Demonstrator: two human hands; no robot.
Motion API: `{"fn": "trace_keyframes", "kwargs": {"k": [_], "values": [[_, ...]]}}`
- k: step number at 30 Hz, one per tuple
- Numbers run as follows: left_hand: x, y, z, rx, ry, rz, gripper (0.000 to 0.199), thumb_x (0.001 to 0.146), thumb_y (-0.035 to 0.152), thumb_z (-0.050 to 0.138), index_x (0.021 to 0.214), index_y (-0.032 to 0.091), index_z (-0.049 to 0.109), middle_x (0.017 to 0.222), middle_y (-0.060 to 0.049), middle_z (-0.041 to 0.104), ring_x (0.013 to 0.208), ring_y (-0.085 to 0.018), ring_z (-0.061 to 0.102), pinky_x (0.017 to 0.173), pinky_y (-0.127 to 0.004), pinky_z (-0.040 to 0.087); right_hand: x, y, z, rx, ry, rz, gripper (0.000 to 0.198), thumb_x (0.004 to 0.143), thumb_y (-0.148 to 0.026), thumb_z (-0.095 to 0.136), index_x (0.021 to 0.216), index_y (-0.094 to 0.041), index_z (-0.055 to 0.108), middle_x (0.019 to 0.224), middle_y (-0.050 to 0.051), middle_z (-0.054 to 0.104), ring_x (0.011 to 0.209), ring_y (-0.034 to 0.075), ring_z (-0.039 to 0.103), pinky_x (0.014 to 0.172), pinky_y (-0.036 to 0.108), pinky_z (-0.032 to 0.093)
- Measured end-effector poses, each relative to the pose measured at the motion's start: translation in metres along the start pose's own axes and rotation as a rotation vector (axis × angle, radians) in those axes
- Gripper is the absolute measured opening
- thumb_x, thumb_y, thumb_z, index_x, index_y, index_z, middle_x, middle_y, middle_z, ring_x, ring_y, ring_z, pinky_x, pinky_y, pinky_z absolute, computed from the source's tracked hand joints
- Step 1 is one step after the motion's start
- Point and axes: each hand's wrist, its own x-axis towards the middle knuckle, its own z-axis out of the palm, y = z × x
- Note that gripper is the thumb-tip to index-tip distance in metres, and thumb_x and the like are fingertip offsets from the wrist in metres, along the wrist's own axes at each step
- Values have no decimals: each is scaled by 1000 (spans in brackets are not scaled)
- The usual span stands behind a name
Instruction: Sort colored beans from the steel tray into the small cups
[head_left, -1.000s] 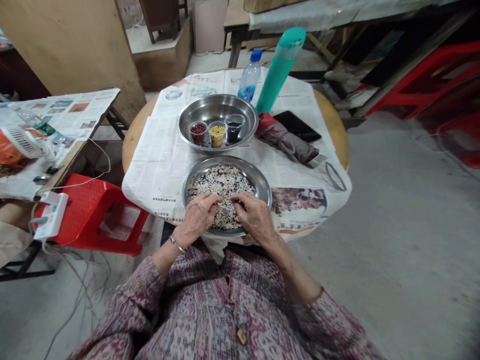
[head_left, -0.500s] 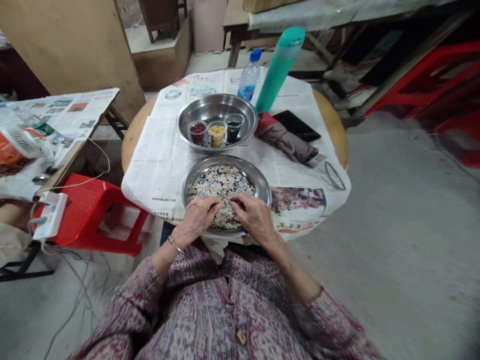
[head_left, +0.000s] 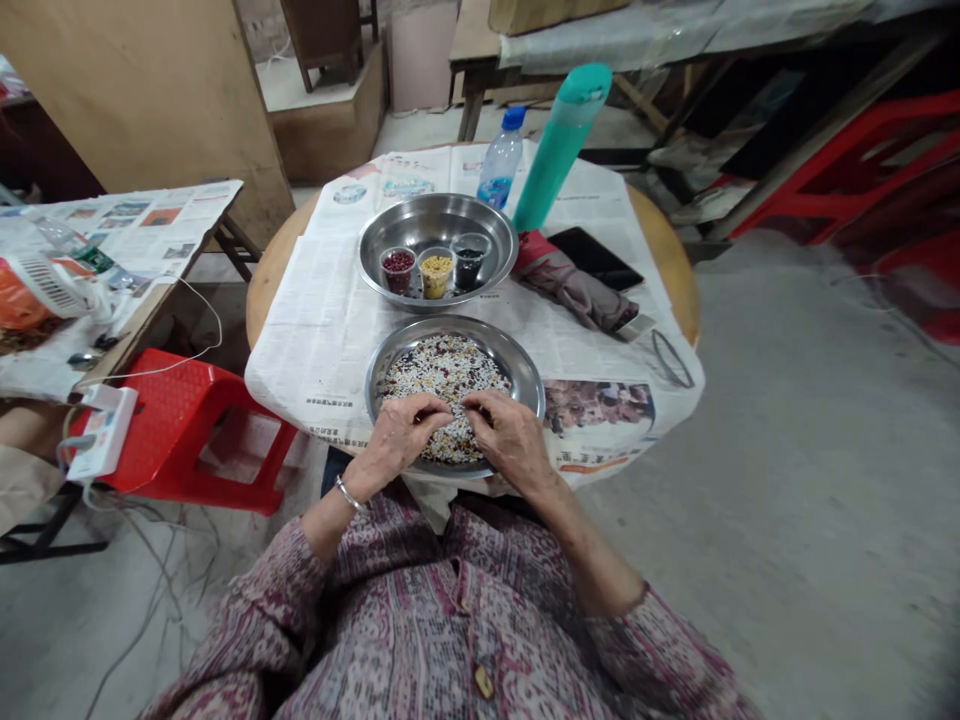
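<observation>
Both hands hover over a steel basin spread with mixed white, yellow, dark red and black grains and beans. My left hand, with a silver bangle at the wrist, has thumb and forefinger pinched at the basin's middle. My right hand pinches likewise just beside it, fingertips nearly meeting the left ones. Whatever is between the fingers is too small to name. Behind stands a second steel basin holding three clear plastic cups: one of red beans, one of yellow beans, one of black beans.
On the newspaper-covered round table stand a water bottle and a tall teal bottle. A folded umbrella and a dark phone-like slab lie at right. A red stool with a power strip is at left.
The whole view has shifted slightly, so the table sits a little lower in the picture. Both hands stay over the basin, still pinched, with only small finger movement.
</observation>
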Motion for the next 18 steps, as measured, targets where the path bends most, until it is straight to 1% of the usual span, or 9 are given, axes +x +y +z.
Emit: {"fn": "trace_keyframes", "kwargs": {"k": [4,8,15,18], "values": [[1,-1,0,17,30,19,13,92,24,63,84,18,71,81,-1,74,74,-13,66,76,-26,53,0,-1,0,-1,6,2,20,90,-19,49,91,-21,68,93,7,74,88,22,69,81,34,51],[1,0,0,-42,54,33,11,92,20,61,89,18,71,85,-1,74,79,-14,67,79,-27,53,0,-1,0,-12,2,2,19,91,-20,50,89,-21,68,93,7,74,87,22,68,80,33,50],[1,4,0,-197,-1,-90,7,87,19,65,88,19,72,86,0,75,80,-14,68,78,-26,53,0,0,0,2,12,-17,18,92,-21,51,89,-20,68,91,7,73,84,21,68,79,32,49],[2,4,1,-208,-4,-107,6,84,18,66,85,19,72,84,0,74,79,-15,67,77,-27,52,0,0,0,0,8,-8,16,93,-21,52,89,-20,68,90,6,72,84,21,67,78,31,48]]}}
